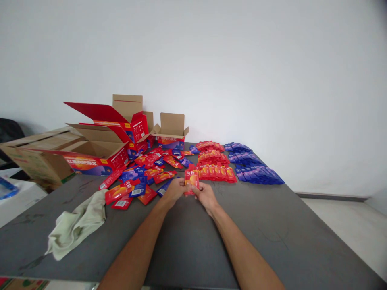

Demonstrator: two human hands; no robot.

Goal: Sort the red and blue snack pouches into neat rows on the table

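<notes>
Both of my hands hold a small stack of red sachets [191,179] upright over the grey table [272,233]. My left hand [174,190] grips its left edge and my right hand [204,195] grips its lower right. Just behind it lie neat rows of red sachets [214,164] and, further right, rows of blue sachets [254,169]. To the left, a loose heap of mixed red and blue sachets [145,173] is spread on the table.
Several opened red-and-blue cartons [99,155] and a smaller open carton [171,135] stand at the back left. A brown cardboard box [36,155] sits beside the table. A crumpled pale green cloth [77,223] lies front left. A white wall is behind.
</notes>
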